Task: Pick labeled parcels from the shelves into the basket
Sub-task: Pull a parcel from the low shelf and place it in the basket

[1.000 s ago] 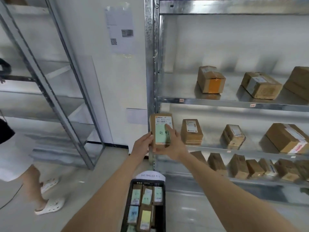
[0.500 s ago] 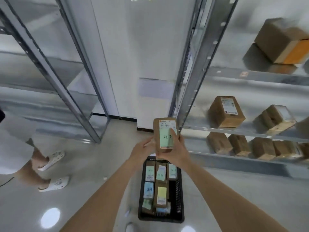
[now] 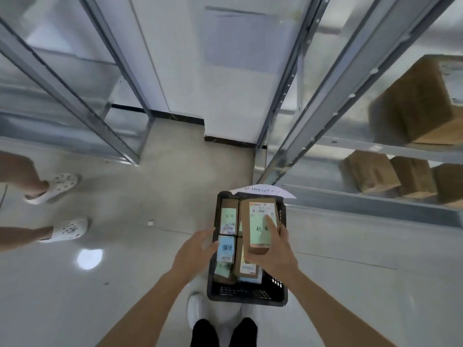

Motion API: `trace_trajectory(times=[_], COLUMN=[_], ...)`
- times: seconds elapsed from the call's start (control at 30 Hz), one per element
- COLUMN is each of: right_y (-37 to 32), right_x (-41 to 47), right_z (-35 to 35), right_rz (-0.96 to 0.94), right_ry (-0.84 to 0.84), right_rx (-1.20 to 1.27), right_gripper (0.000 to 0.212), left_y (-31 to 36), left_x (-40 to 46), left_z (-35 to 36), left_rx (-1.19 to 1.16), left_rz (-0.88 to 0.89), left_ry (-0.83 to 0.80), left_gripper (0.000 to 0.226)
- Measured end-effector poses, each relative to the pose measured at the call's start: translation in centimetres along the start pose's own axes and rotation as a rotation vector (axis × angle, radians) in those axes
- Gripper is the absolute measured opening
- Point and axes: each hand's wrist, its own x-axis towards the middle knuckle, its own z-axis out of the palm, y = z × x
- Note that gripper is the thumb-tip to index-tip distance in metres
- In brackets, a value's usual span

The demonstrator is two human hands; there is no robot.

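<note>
cardboard parcel (image 3: 258, 222) in rt hand (image 3: 271, 254), over black basket (image 3: 248, 295), lt hand (image 3: 194, 251) free

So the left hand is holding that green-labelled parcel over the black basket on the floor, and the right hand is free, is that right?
Not quite: the hands are swapped. The head view shows the right hand gripping the green-labelled parcel above the black basket on the floor, its thumb lying across the label. The left hand is the free one, open beside the basket's left edge.
</note>
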Motion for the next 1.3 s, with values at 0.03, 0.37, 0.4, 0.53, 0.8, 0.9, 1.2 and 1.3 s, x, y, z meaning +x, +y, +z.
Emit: trace_trajectory(times=[0.03,0.37,0.4,0.53,0.8,0.9,1.2,1.3], right_y=[1.1,16.9,18.4,22.3,26.7,27.7,29.2,30.2], right_x=[1.1,8.5,9.0,10.7,14.2,15.6,17.9,18.0], right_z=[1.1,7.7,8.3,10.5,14.8,16.2,20.1,21.2], right_rz=[0.007,0.267,0.279,0.253,0.146,0.173,0.156,0.14], right_ry=[-0.003,0.046,0.054,0.046,0.076,0.108,0.153,0.159], right_rx=[0.007,0.006,0.007,-0.054,-0.088,-0.073,-0.201,-0.285], right_gripper=[0.13,0.129,0.129,0.128,0.127,0.127,0.133,0.131], left_y=[-1.4,-10.6,-11.1,-12.4,-13.1,-13.3,-15.7,-17.0], left_x=[1.1,9.3,10.1,13.0,18.2,19.5,21.5,21.7], left_z=[0.9,9.5,10.5,14.3,20.9,22.8,25.4,25.3], left_rx=[0.024,0.09,0.087,0.07,0.125,0.131,0.145,0.117], left_rz=[-0.014,-0.105,-0.111,-0.123,-0.022,-0.018,-0.015,-0.051], left_ry=[-0.003,-0.052,-0.059,-0.101,-0.187,-0.204,-0.247,-0.253], left_gripper=[0.049,0.048,0.048,0.047,0.049,0.049,0.049,0.061])
